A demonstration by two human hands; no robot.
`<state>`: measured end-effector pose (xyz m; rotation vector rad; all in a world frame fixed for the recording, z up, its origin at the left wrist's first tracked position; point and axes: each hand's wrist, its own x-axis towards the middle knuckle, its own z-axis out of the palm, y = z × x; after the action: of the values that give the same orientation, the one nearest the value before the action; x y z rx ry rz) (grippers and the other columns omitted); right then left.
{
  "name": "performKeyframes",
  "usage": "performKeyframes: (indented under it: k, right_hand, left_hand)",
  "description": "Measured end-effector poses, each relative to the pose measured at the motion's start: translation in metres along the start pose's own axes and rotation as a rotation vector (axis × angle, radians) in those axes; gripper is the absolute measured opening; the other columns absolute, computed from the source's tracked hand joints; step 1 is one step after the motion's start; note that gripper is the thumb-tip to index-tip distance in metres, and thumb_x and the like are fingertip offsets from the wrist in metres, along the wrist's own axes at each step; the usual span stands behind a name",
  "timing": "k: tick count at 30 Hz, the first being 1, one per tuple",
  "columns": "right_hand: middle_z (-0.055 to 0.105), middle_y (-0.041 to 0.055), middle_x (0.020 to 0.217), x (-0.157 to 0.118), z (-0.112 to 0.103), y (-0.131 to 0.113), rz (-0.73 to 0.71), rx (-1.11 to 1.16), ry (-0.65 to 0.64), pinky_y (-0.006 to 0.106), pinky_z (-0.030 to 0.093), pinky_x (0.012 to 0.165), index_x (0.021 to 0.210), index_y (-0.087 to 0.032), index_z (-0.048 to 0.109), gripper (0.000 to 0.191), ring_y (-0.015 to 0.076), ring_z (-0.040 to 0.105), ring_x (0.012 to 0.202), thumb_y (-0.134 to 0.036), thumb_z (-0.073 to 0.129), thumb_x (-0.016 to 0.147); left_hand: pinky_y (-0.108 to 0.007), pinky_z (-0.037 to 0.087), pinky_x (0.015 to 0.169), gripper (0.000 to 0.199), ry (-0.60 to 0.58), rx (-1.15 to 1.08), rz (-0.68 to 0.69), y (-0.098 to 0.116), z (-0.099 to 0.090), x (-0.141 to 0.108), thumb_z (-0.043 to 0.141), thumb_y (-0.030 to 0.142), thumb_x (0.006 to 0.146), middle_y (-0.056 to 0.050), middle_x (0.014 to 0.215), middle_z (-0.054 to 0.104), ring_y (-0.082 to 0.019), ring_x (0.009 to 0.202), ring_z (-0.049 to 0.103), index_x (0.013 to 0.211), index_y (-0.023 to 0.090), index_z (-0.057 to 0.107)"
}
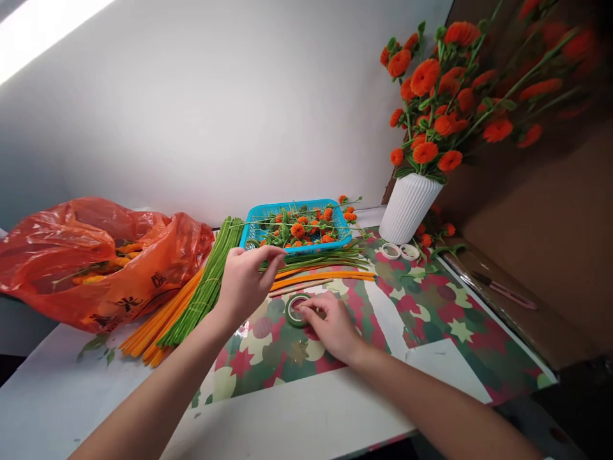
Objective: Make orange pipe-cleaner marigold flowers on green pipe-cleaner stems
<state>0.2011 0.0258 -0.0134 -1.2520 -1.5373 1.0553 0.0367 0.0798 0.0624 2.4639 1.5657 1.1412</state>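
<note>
My right hand (335,326) is closed on the near right side of a roll of green tape (291,316), thumb and fingertips at its white core. The roll stays low over the camouflage-patterned cloth. Raised to the left of it, my left hand (246,281) is pinched, with thumb and forefinger close together in front of the basket. Whatever lies between those fingertips is too small to make out. Just behind the hands are orange pipe cleaners (335,276), green pipe cleaners (316,260) and a thin pale stick (299,288).
A blue basket (249,220) holds small orange flowers. Bundled green stems (204,287) lie beside an orange plastic bag (158,275). At the right stand a white vase (410,207) of orange flowers, two white tape rolls (391,251) and a pink-handled cutter (510,294).
</note>
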Motion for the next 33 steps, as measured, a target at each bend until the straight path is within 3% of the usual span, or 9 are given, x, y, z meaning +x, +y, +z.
performKeyframes:
  k: [4,7,13,19,21,24,26,29,33]
  right_hand:
    - [0.073,0.0044,0.087,0.001,-0.004,0.000,-0.159,-0.216,-0.058,0.039,0.044,0.081,0.099,-0.025,0.073,0.024,0.0238,0.054,0.090,-0.020,0.051,0.092]
    - [0.071,0.0053,0.097,0.001,-0.004,-0.001,-0.267,-0.240,-0.039,0.039,0.044,0.084,0.110,-0.022,0.068,0.026,0.0232,0.055,0.093,-0.017,0.053,0.091]
    - [0.067,0.0021,0.074,0.001,-0.006,-0.004,-0.279,-0.137,0.074,0.029,0.047,0.067,0.076,-0.020,0.064,0.013,0.0173,0.060,0.072,-0.013,0.057,0.086]
    - [0.070,0.0062,0.100,-0.002,-0.012,-0.011,-0.335,-0.046,-0.012,0.035,0.048,0.087,0.099,-0.021,0.068,0.023,0.0198,0.063,0.098,-0.019,0.046,0.093]
    - [0.068,0.0067,0.106,-0.003,-0.013,-0.015,-0.231,0.062,-0.074,0.035,0.050,0.086,0.104,-0.021,0.067,0.023,0.0208,0.062,0.101,-0.027,0.048,0.093]
    - [0.067,0.0062,0.101,-0.003,-0.013,-0.016,0.057,0.311,-0.300,0.029,0.053,0.067,0.113,-0.021,0.062,0.031,0.0184,0.066,0.085,-0.039,0.056,0.088]
    - [0.067,0.0050,0.095,-0.003,-0.011,-0.015,0.187,0.445,-0.380,0.027,0.053,0.063,0.111,-0.020,0.062,0.034,0.0165,0.067,0.078,-0.041,0.062,0.084]
    - [0.068,0.0047,0.098,-0.004,-0.008,-0.012,0.186,0.490,-0.303,0.028,0.055,0.072,0.105,-0.021,0.064,0.030,0.0166,0.067,0.084,-0.036,0.068,0.080]
    - [0.069,0.0046,0.104,-0.005,-0.010,-0.011,-0.036,0.233,-0.082,0.031,0.056,0.078,0.102,-0.023,0.067,0.026,0.0176,0.066,0.089,-0.026,0.071,0.077]
  left_hand:
    - [-0.032,0.049,0.071,0.026,-0.130,-0.744,-0.435,0.001,-0.003,-0.012,0.063,0.044,0.083,-0.003,0.073,0.073,-0.019,0.071,0.067,0.087,0.019,0.067]
    - [-0.026,0.048,0.063,0.035,-0.109,-1.024,-0.632,0.000,0.002,-0.025,0.074,0.048,0.072,-0.002,0.069,0.070,-0.014,0.063,0.061,0.087,0.017,0.068]
    - [-0.017,0.040,0.048,0.039,-0.089,-1.259,-0.862,-0.001,0.007,-0.043,0.083,0.041,0.062,0.000,0.068,0.069,-0.005,0.048,0.046,0.087,0.015,0.069]
    - [-0.015,0.044,0.050,0.034,-0.064,-1.379,-0.888,-0.003,0.010,-0.055,0.084,0.037,0.062,0.000,0.071,0.070,-0.005,0.051,0.053,0.085,0.016,0.070]
    - [-0.015,0.047,0.053,0.030,-0.047,-1.376,-0.845,-0.004,0.011,-0.060,0.083,0.038,0.064,-0.001,0.071,0.071,-0.006,0.053,0.056,0.082,0.017,0.070]
    - [-0.017,0.050,0.058,0.024,0.014,-1.317,-0.724,-0.004,0.011,-0.067,0.079,0.038,0.071,-0.001,0.074,0.072,-0.008,0.058,0.059,0.082,0.019,0.070]
    - [-0.019,0.052,0.062,0.020,0.051,-1.256,-0.648,-0.003,0.010,-0.070,0.076,0.037,0.075,-0.001,0.078,0.073,-0.009,0.061,0.062,0.083,0.020,0.071]
    - [-0.021,0.054,0.063,0.016,0.096,-1.092,-0.585,-0.001,0.007,-0.072,0.074,0.035,0.077,-0.002,0.081,0.074,-0.011,0.062,0.063,0.082,0.020,0.074]
    - [-0.023,0.053,0.058,0.013,0.064,-0.874,-0.568,-0.005,-0.002,-0.068,0.075,0.031,0.073,-0.003,0.074,0.074,-0.014,0.059,0.064,0.078,0.019,0.076]
